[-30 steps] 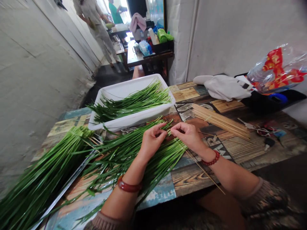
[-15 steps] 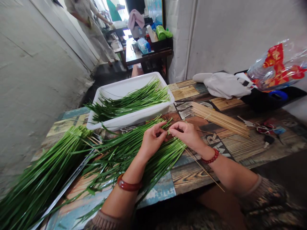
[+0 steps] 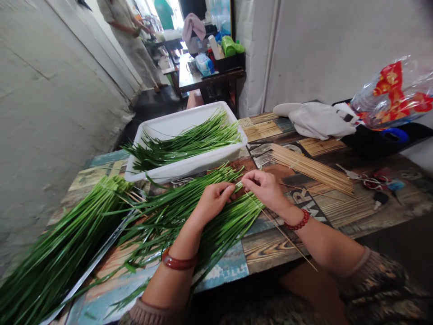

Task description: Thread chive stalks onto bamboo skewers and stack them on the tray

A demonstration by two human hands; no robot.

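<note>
Long green garlic chives (image 3: 182,203) lie in a loose heap across the table under both my hands. My left hand (image 3: 216,198) is closed, thumb against curled fingers, on chive stalks near their pale ends. Just right of it, my right hand (image 3: 264,187) pinches the pale tip of a stalk between thumb and fingertips. A thin bamboo skewer (image 3: 287,238) slants from near the fingertips, passing below my right wrist to the table's front edge. What lies inside the left fingers is partly hidden.
A white plastic tub (image 3: 186,166) with more chives stands behind the heap. Chives (image 3: 74,234) are bundled on skewers at left, beside a metal strip. Right are bamboo skewers (image 3: 311,169), scissors (image 3: 358,177), keys, a cap (image 3: 318,119) and a plastic bag. A person (image 3: 131,45) stands farther back.
My left hand has turned slightly, its fingers curling closer and moving a little away from the right fingertips. The right hand has shifted slightly right, still pinching. The person behind has drawn their hands together.
</note>
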